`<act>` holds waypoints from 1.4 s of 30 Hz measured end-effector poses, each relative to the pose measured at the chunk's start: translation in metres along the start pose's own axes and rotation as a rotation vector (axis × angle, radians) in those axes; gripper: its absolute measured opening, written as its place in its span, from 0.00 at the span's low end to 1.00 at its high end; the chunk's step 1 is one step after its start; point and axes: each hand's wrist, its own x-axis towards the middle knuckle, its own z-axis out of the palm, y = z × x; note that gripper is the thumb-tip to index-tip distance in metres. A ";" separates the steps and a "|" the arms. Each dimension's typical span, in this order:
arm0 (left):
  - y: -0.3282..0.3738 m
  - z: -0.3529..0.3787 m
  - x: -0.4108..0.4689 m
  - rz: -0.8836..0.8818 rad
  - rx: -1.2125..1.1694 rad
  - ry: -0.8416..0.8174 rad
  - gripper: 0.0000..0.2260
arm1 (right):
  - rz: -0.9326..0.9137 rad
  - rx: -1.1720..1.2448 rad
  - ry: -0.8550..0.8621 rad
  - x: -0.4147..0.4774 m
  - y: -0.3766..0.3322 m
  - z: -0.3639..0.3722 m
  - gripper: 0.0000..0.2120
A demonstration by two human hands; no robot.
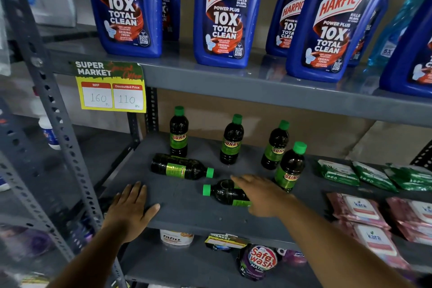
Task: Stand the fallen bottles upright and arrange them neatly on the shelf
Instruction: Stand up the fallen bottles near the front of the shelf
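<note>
On middle shelf (pixel 187 208), right hand (pixel 264 196) lies flat over fallen bottle (pixel 225 193), fingers spread, not visibly closed round it; cap points left. Left hand (pixel 131 208) rests palm down, fingers spread, on shelf front edge, holding nothing. Second fallen bottle (pixel 181 167) lies further back, cap pointing right. Four dark green-capped bottles stand upright: back left (pixel 178 132), back middle (pixel 231 140), back right (pixel 275 146), nearer right (pixel 289 167) (just beside right wrist). Green packets (pixel 339 172) and pink packets (pixel 360 210) sit at right. Blue cleaner bottles (pixel 224 14) line upper shelf; price tag (pixel 112 87) hangs from its edge.

four dark bottles (pixel 230 140) upright, two fallen bottles (pixel 181 166)
</note>
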 end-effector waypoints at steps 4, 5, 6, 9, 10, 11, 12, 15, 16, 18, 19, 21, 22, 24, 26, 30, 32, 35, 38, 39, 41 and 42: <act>0.000 0.000 0.000 -0.003 0.014 0.005 0.46 | 0.098 0.063 0.065 0.014 -0.004 0.012 0.45; -0.001 0.001 0.000 0.001 0.005 0.009 0.46 | 0.108 0.088 0.085 0.017 -0.005 0.014 0.43; -0.002 0.001 0.000 0.005 -0.007 0.011 0.46 | 0.115 0.123 0.111 0.019 -0.005 0.017 0.41; -0.002 0.001 0.001 0.017 -0.021 0.008 0.45 | 0.158 0.268 0.281 0.020 -0.003 0.024 0.37; -0.002 0.000 0.001 0.018 -0.020 0.005 0.45 | 0.175 0.351 0.363 0.021 -0.004 0.027 0.36; -0.002 0.000 0.000 0.020 -0.020 0.001 0.45 | 0.194 0.470 0.442 0.022 -0.005 0.029 0.36; -0.002 0.000 0.000 0.022 -0.021 0.001 0.45 | 0.212 0.616 0.509 0.022 -0.008 0.032 0.35; -0.002 0.000 -0.002 0.022 -0.027 0.007 0.45 | 0.250 0.974 0.659 0.023 -0.016 0.043 0.36; -0.002 -0.001 -0.002 0.023 -0.026 0.008 0.45 | 0.267 1.041 0.708 0.023 -0.020 0.045 0.36; -0.001 -0.001 -0.002 0.021 -0.018 0.005 0.45 | 0.317 1.144 0.771 0.023 -0.023 0.050 0.35; -0.002 -0.001 -0.001 0.019 -0.014 0.001 0.45 | 0.336 1.177 0.776 0.022 -0.024 0.050 0.36; -0.003 0.000 0.000 0.016 -0.017 0.004 0.45 | 0.349 1.174 0.783 0.019 -0.025 0.051 0.38; -0.004 0.000 0.000 0.018 -0.022 0.006 0.45 | 0.351 1.158 0.787 0.019 -0.025 0.049 0.37; -0.004 0.000 0.000 0.023 -0.021 0.005 0.45 | 0.411 1.090 0.799 0.020 -0.022 0.051 0.38; -0.003 0.000 0.000 0.024 -0.017 0.005 0.45 | 0.500 1.060 0.795 0.022 -0.017 0.053 0.43; -0.002 0.000 0.000 0.021 -0.016 0.002 0.45 | 0.543 1.139 0.807 0.023 -0.018 0.059 0.38; -0.003 0.001 0.000 0.022 -0.022 0.009 0.45 | 0.539 1.146 0.784 0.024 -0.020 0.058 0.42; -0.003 0.001 0.000 0.026 -0.036 0.018 0.45 | 0.557 1.087 0.808 0.026 -0.018 0.056 0.47; -0.003 0.001 0.000 0.027 -0.038 0.007 0.45 | 0.581 1.136 0.738 0.029 -0.018 0.055 0.43; -0.003 0.000 0.000 0.027 -0.036 0.005 0.45 | 0.579 1.130 0.736 0.030 -0.017 0.056 0.43; -0.003 0.000 0.000 0.028 -0.035 0.001 0.45 | 0.589 1.038 0.783 0.030 -0.014 0.059 0.44; -0.003 0.000 0.000 0.028 -0.036 0.000 0.45 | 0.599 1.009 0.797 0.029 -0.013 0.060 0.45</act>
